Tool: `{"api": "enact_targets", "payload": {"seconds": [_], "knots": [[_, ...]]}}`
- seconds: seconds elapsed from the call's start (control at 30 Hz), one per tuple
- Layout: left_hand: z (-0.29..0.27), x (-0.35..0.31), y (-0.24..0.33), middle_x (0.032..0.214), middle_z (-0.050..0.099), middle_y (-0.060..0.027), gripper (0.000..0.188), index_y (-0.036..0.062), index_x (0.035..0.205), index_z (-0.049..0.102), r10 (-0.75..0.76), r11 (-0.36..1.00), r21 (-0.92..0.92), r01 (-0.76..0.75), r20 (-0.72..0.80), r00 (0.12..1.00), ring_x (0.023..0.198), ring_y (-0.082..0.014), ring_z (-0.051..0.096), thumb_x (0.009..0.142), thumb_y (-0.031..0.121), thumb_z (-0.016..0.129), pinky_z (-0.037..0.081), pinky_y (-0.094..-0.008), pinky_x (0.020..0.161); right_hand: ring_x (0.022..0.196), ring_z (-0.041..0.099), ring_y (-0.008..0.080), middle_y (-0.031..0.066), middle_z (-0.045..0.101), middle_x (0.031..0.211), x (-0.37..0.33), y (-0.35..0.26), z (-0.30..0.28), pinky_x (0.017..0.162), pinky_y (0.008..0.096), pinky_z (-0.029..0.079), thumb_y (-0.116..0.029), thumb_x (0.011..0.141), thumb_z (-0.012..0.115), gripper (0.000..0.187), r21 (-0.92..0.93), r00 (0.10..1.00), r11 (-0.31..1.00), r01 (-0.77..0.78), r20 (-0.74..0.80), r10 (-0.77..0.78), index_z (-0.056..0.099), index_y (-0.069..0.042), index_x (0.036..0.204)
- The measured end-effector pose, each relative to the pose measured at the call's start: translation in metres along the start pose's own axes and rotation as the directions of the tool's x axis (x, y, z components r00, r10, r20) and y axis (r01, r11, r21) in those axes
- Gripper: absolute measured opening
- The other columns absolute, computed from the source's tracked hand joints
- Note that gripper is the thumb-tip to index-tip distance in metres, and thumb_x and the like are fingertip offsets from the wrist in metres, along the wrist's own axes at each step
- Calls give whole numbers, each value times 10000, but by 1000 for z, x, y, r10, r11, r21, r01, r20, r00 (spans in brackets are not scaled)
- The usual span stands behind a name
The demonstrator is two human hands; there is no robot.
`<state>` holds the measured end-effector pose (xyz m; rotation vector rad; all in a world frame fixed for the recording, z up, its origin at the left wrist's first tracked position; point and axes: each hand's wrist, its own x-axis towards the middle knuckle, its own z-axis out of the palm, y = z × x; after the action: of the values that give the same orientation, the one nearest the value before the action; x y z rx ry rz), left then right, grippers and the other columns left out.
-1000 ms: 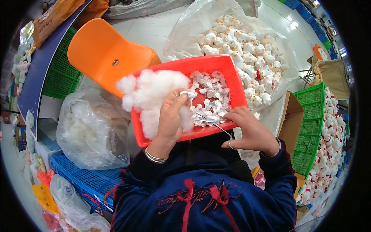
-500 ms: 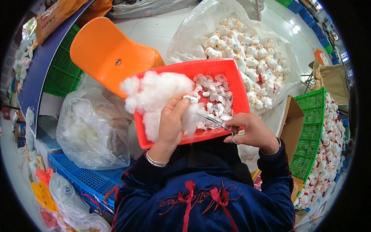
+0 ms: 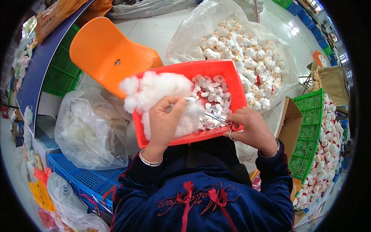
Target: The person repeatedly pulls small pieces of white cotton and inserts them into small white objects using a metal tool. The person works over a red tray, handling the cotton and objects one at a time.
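Note:
My left hand (image 3: 166, 118) is over the white stuffing and pinches a small white fabric piece (image 3: 190, 99) between thumb and index finger. Closed around the ring handles of slim metal forceps (image 3: 217, 117), my right hand (image 3: 251, 128) is at the near right corner of the red tray (image 3: 239, 87). The forceps' tips point left toward the fluff. Fluffy white stuffing (image 3: 164, 86) fills the tray's left part and spills over its edge. Several small white and greyish fabric pieces (image 3: 213, 91) are piled in its right part.
Beyond the tray are an orange chair (image 3: 104, 54) and a clear bag of small white plush toys (image 3: 251, 58). A plastic bag of stuffing (image 3: 92, 129) sits at left above a blue crate (image 3: 83, 176). At right are a cardboard box (image 3: 290, 123) and a green crate (image 3: 309, 133).
My left hand has turned and shifted slightly left, its fingers still pinched. The forceps have moved a little right, with their tips farther from the left hand.

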<state>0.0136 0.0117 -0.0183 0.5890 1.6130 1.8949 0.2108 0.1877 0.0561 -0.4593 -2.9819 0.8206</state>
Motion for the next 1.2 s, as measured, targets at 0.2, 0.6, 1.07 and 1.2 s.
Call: {"api": "enact_targets", "payload": {"seconds": [0.2,0.6,1.07,1.2], "knots": [[-3,-2,11,906,732,7,106,-10,1004,752,15,985,169,-31,91,996,810,-42,632,974,90,731,514,-216,727,875,643,314,97,672,868,-5,1,-4,755,428,509,-205,735,856,328,26,1000,1000,15,-27,-14,742,-62,1008],[-9,-2,12,927,738,-2,116,-5,1017,756,-9,990,142,-13,158,987,828,-42,631,961,96,750,518,-223,733,901,656,317,106,700,918,-4,-5,-7,777,431,513,-225,760,851,343,3,1000,1000,5,13,-5,753,-58,1043],[-5,-5,12,908,733,6,97,7,993,750,33,989,141,-52,137,990,806,-36,618,955,95,760,506,-216,717,874,663,316,107,695,879,-3,-7,-6,750,436,516,-226,754,857,334,19,1000,1000,-5,7,4,758,-54,1023],[-6,-2,17,908,737,-4,98,4,987,747,-52,989,148,31,145,988,814,-40,623,951,94,762,510,-219,725,857,662,312,104,688,856,-3,-5,-2,736,428,514,-227,753,859,328,3,998,998,55,-28,-55,760,-53,1014]]}}
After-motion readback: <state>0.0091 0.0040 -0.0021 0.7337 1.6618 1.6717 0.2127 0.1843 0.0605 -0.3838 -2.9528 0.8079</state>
